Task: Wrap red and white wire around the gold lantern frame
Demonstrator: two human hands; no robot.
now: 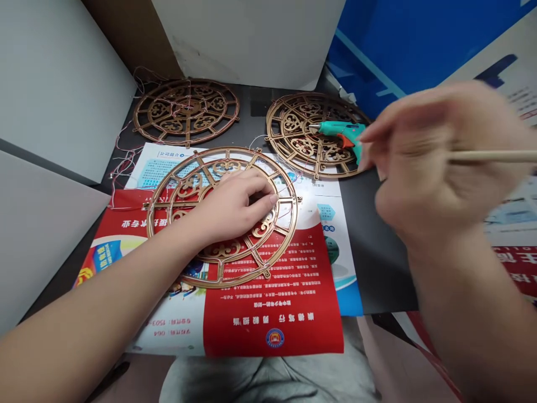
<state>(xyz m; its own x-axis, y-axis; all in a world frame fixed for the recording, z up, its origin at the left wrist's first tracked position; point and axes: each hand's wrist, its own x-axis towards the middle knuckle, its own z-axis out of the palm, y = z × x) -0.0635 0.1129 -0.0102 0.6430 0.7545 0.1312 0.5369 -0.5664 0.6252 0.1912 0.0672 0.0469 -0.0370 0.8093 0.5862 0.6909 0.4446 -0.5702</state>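
Observation:
My left hand (235,207) lies palm down on a round, gold-brown lattice frame (289,224) with scroll ornaments and thin wires along its rings. Its fingers are spread over the frame's centre and hide part of it. At the right, my right hand (444,151), somewhat blurred, is closed round the handle end of a teal glue gun (339,129) with an orange trigger. The gun's nozzle points left, over a second round lattice frame (285,134). A pale thin rod (495,157) sticks out of the right hand towards the right edge.
A third lattice frame (184,131) lies at the back left, with loose wires (123,162) trailing beside it. Red and white printed sheets (272,313) cover part of the dark table (377,268). White panels (251,39) and a blue board (377,39) stand behind.

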